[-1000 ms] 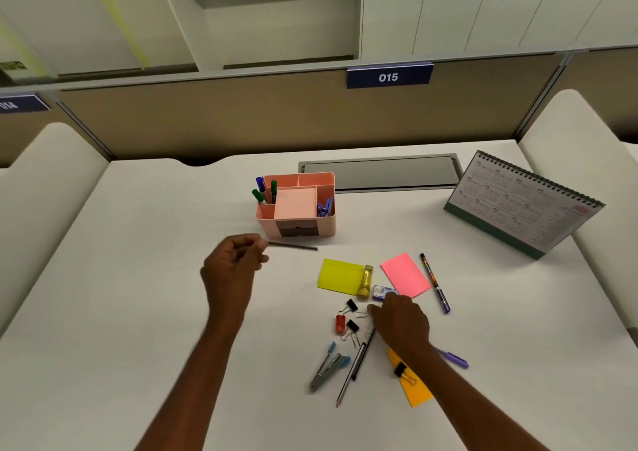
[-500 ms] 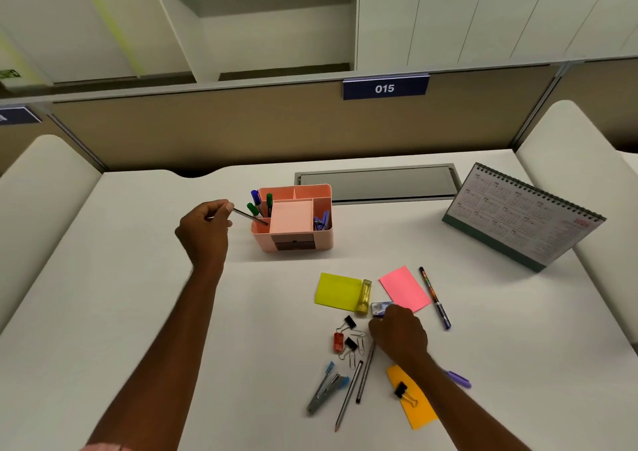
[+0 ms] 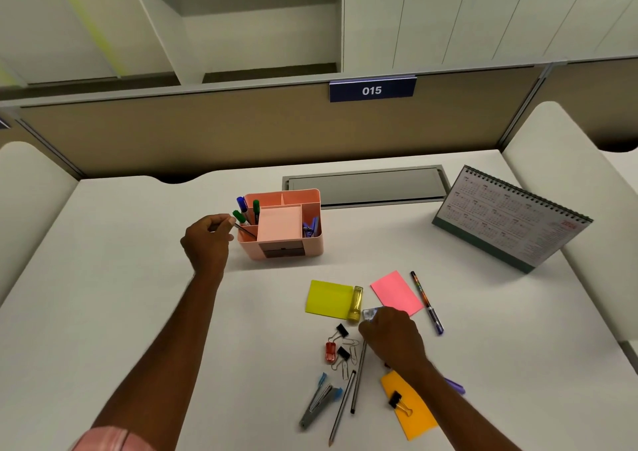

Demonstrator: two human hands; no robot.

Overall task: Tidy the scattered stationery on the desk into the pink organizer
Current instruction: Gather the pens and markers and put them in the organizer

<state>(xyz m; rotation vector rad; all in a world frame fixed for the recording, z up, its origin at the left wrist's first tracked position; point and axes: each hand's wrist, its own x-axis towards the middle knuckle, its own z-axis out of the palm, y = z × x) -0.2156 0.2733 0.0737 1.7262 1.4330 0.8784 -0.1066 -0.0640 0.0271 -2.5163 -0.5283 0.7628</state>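
I see my left hand [image 3: 207,243] pinching a thin dark pencil [image 3: 245,231], whose tip dips into the front-left compartment of the pink plastic organizer [image 3: 312,247]. The organizer stands toward the back of the white desk [image 3: 121,295]. My right hand [image 3: 393,340] lies curled on the desk near the yellow sticky-note pad [image 3: 328,298], fingertips against a small pale-blue object [image 3: 372,312], though I cannot tell whether it actually grips it.

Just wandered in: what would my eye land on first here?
The pink organizer at mid-desk, where the left hand pinches a thin dark pen angled into its left front slot. Nearer, the yellow note, pink note and orange note lie bright among clips and pens, and the right hand touches a small bluish item.
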